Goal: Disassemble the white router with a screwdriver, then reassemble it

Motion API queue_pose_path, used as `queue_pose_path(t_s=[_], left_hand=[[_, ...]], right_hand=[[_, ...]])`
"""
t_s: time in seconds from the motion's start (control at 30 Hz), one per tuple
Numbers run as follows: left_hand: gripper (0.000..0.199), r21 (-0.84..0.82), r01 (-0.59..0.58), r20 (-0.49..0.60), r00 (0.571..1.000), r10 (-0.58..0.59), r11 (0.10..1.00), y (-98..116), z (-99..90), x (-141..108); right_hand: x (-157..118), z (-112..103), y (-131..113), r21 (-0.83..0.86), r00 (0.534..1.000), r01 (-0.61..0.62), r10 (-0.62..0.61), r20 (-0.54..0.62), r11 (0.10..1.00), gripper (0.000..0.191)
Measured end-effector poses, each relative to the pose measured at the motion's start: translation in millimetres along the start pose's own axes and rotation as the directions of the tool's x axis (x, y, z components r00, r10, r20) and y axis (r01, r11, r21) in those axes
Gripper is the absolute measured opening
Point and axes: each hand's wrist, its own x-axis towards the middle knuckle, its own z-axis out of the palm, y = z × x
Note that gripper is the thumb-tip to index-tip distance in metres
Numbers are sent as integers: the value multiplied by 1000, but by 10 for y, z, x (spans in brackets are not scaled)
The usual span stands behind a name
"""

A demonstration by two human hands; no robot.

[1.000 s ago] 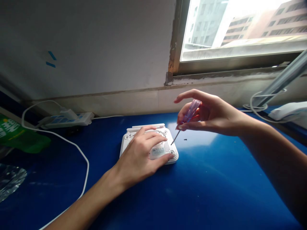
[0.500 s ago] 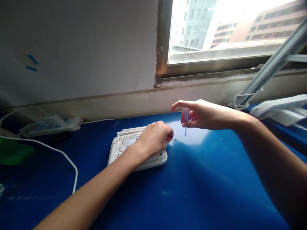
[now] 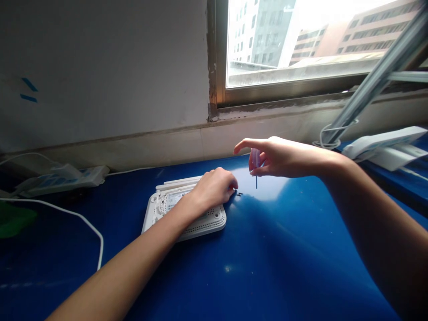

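My left hand point(image 3: 217, 189) reaches over a white router point(image 3: 203, 226), its fingers curled together at the blue surface just past the router's right edge. Small dark screws point(image 3: 240, 194) lie on the surface beside those fingertips. Whether anything is between the fingers is hidden. My right hand point(image 3: 267, 157) is raised to the right of the screws, closed round the clear purplish handle of a screwdriver point(image 3: 256, 158). Its thin shaft points down, and my index finger is stretched out above the handle. The router lies with its vented, labelled side up and its antennas along the far edge.
A white power strip point(image 3: 96, 176) lies at the back left, with a white cable point(image 3: 90, 226) curving forward. Green material point(image 3: 16, 219) is at the far left. A metal pole point(image 3: 364, 91) and another white power strip point(image 3: 388, 143) stand at the right.
My left fingers have come down beside the screws; the dark bit at their tips now lies with the other screw. The whole view has shifted slightly. My right hand keeps its hold on the screwdriver.
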Motion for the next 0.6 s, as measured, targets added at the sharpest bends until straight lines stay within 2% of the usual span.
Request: queue_pose_path(t_s=[0.13, 0.23, 0.33, 0.4, 0.5, 0.6], left_hand=[[18, -47, 7, -58, 998, -10, 999, -77, -78, -163], [21, -80, -2, -119, 993, -7, 997, -198, -193, -390], [28, -131, -69, -138, 989, 50, 989, -390, -300, -686], [31, -175, -90, -150, 987, 63, 980, -538, -334, -892], [35, -209, -75, -90, 994, 57, 975, -735, -328, -1165], [37, -194, -72, -30, 997, 68, 978, -862, -305, -1368]], right_hand=[[3, 22, 9, 8, 1000, 4, -4, 2, 1000, 57], [24, 53, 12, 28, 999, 15, -14, -33, 999, 66], [66, 106, -33, 137, 997, 17, -6, -81, 990, 77], [99, 163, -98, 254, 995, 12, 13, -96, 967, 75], [144, 284, -228, 410, 990, 42, 16, -137, 911, 68], [172, 436, -348, 510, 976, 100, 16, -219, 855, 70]])
